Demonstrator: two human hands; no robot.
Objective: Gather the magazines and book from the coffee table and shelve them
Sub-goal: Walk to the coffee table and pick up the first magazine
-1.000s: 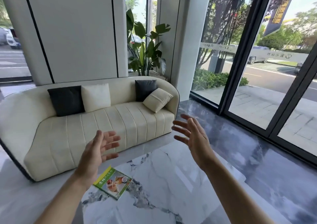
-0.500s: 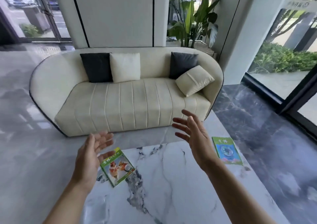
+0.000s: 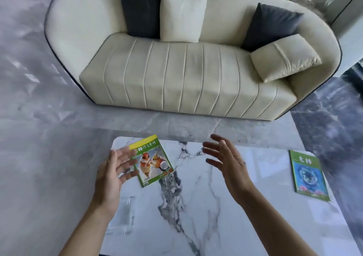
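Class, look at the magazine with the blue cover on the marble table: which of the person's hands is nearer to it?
Right. The right hand hovers open over the table's middle, left of the blue-covered magazine and apart from it. The left hand is farther away, by the other magazine.

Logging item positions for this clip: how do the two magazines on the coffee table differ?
The left magazine has a yellow top band and an orange-and-white cover picture; the right magazine has a blue picture. The left one lies skewed near the table's far left corner, partly behind the left hand; the right one lies near the right edge, away from both hands. Both are green-bordered, flat and face up.
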